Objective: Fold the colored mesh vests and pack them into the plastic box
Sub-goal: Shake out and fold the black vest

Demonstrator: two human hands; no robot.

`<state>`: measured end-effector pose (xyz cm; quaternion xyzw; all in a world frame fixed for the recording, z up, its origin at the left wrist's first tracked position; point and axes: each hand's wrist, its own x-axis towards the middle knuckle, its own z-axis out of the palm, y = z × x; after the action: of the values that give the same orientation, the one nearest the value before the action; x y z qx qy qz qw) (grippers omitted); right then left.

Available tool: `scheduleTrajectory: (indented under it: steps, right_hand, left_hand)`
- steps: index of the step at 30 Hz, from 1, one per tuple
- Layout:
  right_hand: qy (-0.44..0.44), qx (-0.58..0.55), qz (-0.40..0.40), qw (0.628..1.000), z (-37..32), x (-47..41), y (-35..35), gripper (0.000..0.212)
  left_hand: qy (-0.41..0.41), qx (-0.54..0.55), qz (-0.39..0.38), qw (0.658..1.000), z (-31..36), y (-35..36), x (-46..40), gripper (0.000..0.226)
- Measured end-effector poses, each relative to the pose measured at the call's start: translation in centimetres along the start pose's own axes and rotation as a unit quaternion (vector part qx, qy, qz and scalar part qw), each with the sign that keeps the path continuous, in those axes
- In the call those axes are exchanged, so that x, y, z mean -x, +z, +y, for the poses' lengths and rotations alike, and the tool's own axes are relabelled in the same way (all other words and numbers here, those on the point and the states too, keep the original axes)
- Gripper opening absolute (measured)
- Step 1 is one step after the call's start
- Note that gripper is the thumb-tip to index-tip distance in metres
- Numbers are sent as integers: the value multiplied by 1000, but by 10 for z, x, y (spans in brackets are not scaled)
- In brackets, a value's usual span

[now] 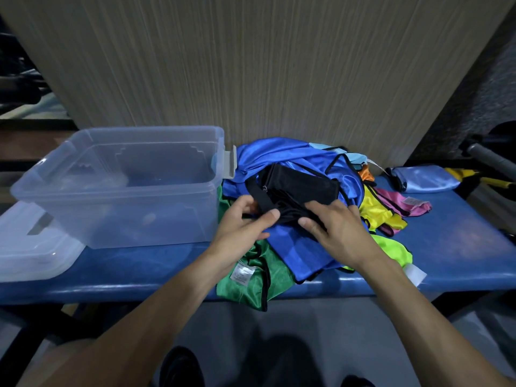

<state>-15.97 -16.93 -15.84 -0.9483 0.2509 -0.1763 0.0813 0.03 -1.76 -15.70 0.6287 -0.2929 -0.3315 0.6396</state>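
A heap of mesh vests lies on the blue bench (460, 247): blue vests (290, 160), a green one (251, 286) hanging over the front edge, yellow (377, 210), pink (402, 205) and neon green (393, 247). On top of the heap sits a black vest (298, 188). My left hand (243, 222) pinches its near edge between thumb and fingers. My right hand (332, 227) grips the same edge just to the right. The clear plastic box (120, 219) stands to the left of the heap, with nothing inside.
The box's clear lid (30, 252) lies flat at the bench's left end. A light blue satin pouch (427, 177) rests at the back right. A wood-grain wall stands directly behind the bench. Metal equipment sits at the far right.
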Motion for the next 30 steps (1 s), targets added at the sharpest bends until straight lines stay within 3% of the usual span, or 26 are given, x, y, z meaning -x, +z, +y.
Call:
scheduleTrajectory:
  steps: [2, 6, 10, 14, 16, 19, 22, 25, 30]
  right_hand:
    - [-18, 14, -2, 1000, 0, 2, 1, 42]
    - [-37, 29, -1, 999, 3, 6, 3, 47]
    - [-59, 49, -10, 997, 4, 7, 6, 53]
    - [-102, 97, 1, 990, -1, 10, 11, 55]
    - [-126, 117, 19, 985, -4, 13, 18, 59]
    - [-154, 160, 50, 974, -5, 17, 28, 63]
    - [-180, 192, 60, 963, -5, 21, 38, 65]
    - [-196, 201, 66, 957, -5, 25, 46, 62]
    - [-189, 225, 64, 954, -4, 30, 50, 65]
  left_hand:
    - [50, -82, -6, 995, -5, -2, -2, 28]
    - [184, -272, 8, 944, -18, -8, -6, 30]
    - [311, -331, 12, 891, -21, -12, -5, 35]
    - [389, -401, -48, 828, -30, -23, -4, 51]
    - [420, -449, -65, 786, -33, -32, -4, 62]
    - [474, -550, -48, 686, -31, -40, 3, 58]
    - [456, -613, -76, 641, -27, -45, 11, 56]
    - [440, -608, -169, 639, -31, -51, 9, 73]
    - [403, -545, -211, 704, -29, -56, 1, 73]
